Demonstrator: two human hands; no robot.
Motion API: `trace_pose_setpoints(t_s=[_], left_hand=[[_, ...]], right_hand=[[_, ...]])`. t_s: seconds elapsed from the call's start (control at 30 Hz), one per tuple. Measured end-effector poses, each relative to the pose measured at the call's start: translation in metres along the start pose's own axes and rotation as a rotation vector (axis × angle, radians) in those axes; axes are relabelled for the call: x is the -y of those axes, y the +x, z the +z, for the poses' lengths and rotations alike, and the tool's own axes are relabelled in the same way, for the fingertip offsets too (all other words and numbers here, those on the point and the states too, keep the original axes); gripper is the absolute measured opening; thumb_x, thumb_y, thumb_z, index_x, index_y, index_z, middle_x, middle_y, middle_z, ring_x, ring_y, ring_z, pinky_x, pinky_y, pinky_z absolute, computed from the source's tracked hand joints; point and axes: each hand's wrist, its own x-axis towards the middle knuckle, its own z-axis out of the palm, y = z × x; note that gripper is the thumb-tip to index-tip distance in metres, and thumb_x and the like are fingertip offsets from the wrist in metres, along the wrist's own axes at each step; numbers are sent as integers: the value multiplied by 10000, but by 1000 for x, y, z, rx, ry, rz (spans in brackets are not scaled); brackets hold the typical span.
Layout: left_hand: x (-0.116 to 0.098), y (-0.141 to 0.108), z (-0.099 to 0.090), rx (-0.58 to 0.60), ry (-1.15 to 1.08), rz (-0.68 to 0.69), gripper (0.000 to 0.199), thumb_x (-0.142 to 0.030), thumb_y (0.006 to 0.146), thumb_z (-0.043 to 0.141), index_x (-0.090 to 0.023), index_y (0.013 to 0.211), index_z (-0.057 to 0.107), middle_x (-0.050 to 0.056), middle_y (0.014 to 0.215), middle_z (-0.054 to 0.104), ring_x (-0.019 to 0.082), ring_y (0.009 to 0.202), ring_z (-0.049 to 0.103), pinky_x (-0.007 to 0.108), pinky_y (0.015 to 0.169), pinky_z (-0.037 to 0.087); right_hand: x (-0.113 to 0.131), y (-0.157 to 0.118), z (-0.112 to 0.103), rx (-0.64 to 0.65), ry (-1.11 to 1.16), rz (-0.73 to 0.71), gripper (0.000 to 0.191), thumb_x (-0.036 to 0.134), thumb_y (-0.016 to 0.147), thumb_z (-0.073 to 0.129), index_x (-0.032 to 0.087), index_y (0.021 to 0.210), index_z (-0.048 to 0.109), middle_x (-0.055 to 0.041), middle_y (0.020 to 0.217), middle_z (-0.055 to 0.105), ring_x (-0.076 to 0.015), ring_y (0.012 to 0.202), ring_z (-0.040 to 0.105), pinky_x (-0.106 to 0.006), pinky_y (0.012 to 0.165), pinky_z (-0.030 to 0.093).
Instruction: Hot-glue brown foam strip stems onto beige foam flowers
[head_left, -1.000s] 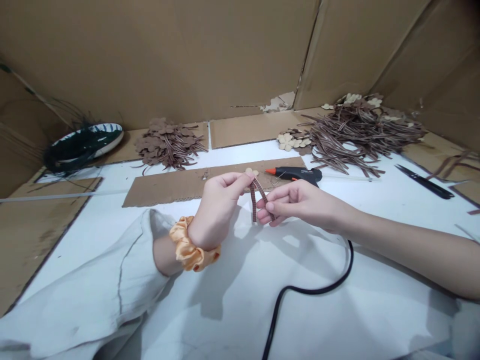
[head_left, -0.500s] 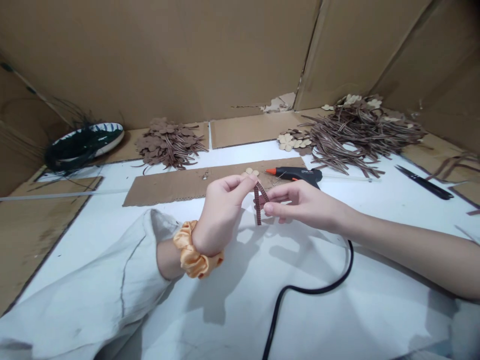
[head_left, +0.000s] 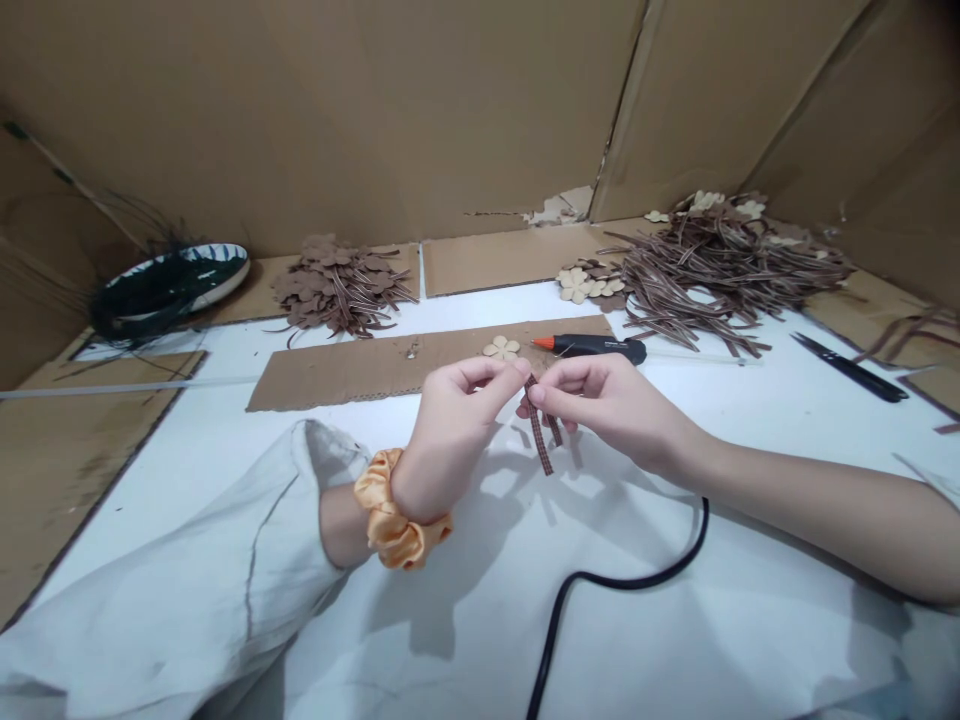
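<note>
Pinching a narrow checked brown ribbon at its top, the left hand and right hand held it just above the white surface, near a glue gun and beige flower cutout.

Left hand: raised, back facing up and toward the viewer, fingers curled inward and reaching right.
Left fingertips: thumb and forefinger drawn together in a small pinch.
Left wrist: bent slightly, angling the hand up and to the right.
Left forearm: bare over a short stretch only, running toward the wrist.
Right hand: extended leftward, knuckles uppermost, fingers lightly curled.
Right fingertips: thumb and forefinger pressed together in a pinch.
Right forearm: bare, long, entering from the right edge, nearly level.
Relation of hands: pinching fingertips just beside each other, close to touching.
</note>
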Motion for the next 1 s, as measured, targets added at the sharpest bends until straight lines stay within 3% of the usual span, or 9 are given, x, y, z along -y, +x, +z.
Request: trace_pose_setpoints(t_s=[0.2, 0.43, 0.67, 0.9, 1.0], left_hand=[[-6, 6, -3, -44, -44, -5, 238, -363, 788, 623, -152, 711, 702, 14, 743, 680, 132, 744, 583, 219, 688, 440], [-14, 9, -5, 107, -57, -80, 140, -261, 719, 707, -137, 674, 660, -16, 645, 648, 94, 650, 570, 194, 639, 432], [-10, 8, -3, 156, -114, -65, 118, -194, 701, 690, -143, 616, 626, -36, 575, 623, 84, 561, 569, 196, 572, 435], [-10, 10, -5, 72, -21, -63, 135, -235, 695, 698, -143, 629, 625, -26, 624, 617, 94, 599, 549, 218, 620, 442], [-11, 13, -8, 60, 14, -41, 136, -248, 713, 683, -145, 647, 627, -7, 664, 642, 115, 645, 574, 241, 676, 452]], right_hand=[[-4, 2, -2, -43, -7, -26, 236, 350, 786, 636, 142, 676, 649, -21, 673, 630, -79, 537, 488, -215, 507, 394], [-3, 1, -2, -48, 51, 24, 220, 345, 725, 694, 143, 651, 646, 0, 615, 601, -72, 492, 474, -205, 454, 386], [-2, 1, 0, -21, 66, 85, 212, 335, 712, 690, 141, 638, 649, -5, 567, 609, -94, 491, 521, -224, 471, 397], [-5, -1, -1, 41, 19, 58, 324, 444, 807, 616, 140, 716, 681, -60, 744, 712, -129, 660, 614, -236, 607, 448], [-4, 0, 0, 48, 137, 90, 380, 419, 902, 495, 135, 734, 683, -71, 742, 720, -142, 699, 659, -251, 691, 494]])
